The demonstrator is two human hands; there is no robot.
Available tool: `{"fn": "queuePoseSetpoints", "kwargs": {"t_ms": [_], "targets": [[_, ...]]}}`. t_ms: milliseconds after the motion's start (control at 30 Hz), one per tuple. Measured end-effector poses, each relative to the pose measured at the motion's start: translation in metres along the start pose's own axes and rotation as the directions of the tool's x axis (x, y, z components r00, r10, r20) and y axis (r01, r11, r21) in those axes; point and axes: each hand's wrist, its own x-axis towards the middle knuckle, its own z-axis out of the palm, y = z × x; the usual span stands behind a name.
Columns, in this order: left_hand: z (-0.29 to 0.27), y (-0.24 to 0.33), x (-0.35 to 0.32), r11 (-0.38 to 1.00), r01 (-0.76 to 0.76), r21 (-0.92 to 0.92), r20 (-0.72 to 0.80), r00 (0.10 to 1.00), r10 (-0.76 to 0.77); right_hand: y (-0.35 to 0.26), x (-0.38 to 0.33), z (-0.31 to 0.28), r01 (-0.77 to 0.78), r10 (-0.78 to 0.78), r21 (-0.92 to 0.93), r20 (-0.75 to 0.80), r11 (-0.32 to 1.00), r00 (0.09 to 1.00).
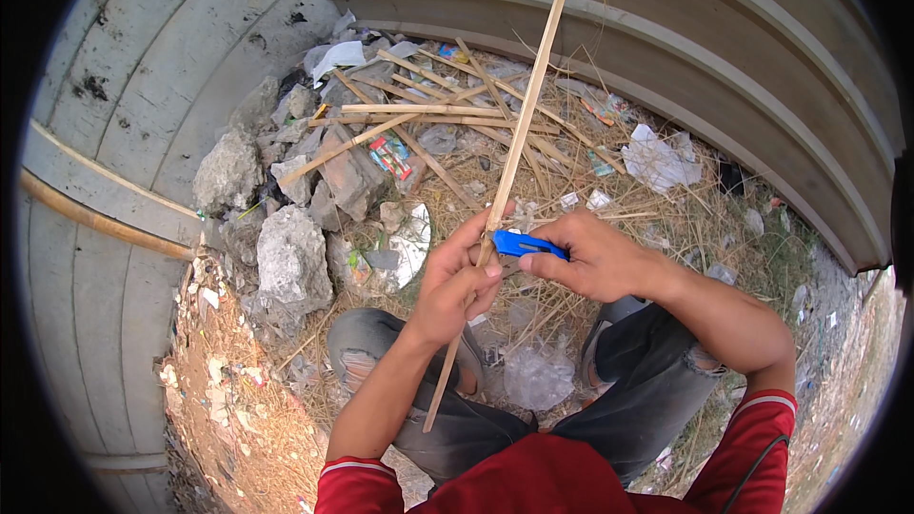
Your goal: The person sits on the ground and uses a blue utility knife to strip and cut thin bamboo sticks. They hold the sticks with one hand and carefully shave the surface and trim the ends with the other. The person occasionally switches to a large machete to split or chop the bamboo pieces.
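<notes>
My left hand [455,283] is closed around a long, thin bamboo strip [526,119], which slants from between my knees up past the top of the view. My right hand [592,255] grips a blue utility knife [514,244]. The knife's front end meets the strip just above my left thumb; its blade is too small to make out. Thin shavings curl off the strip's upper part.
Several cut bamboo strips [426,116] lie crossed on dry grass ahead. Grey rubble chunks [293,262] are piled at the left beside a grey panel wall [143,67]. A corrugated metal sheet [724,48] curves behind. Plastic litter, including a clear bag [538,376], lies between my feet.
</notes>
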Motion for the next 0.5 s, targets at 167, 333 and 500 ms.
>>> {"fn": "queuePoseSetpoints", "kwargs": {"t_ms": [167, 333, 500], "targets": [[0.0080, 0.0041, 0.0014, 0.998, -0.018, 0.068, -0.033, 0.999, 0.021, -0.0046, -0.0002, 0.0034, 0.032, -0.031, -0.036, 0.019, 0.999, 0.999], [0.0045, 0.0007, 0.0009, 0.993, -0.031, 0.114, -0.039, 0.999, 0.036, -0.0038, 0.0007, 0.0047, 0.040, -0.038, -0.044, 0.031, 0.998, 0.999], [0.0058, -0.0005, 0.0004, 0.989, -0.003, 0.149, -0.091, 0.996, 0.017, -0.0033, 0.0003, 0.0046, -0.017, 0.018, -0.005, 0.081, 1.000, 0.997]]}}
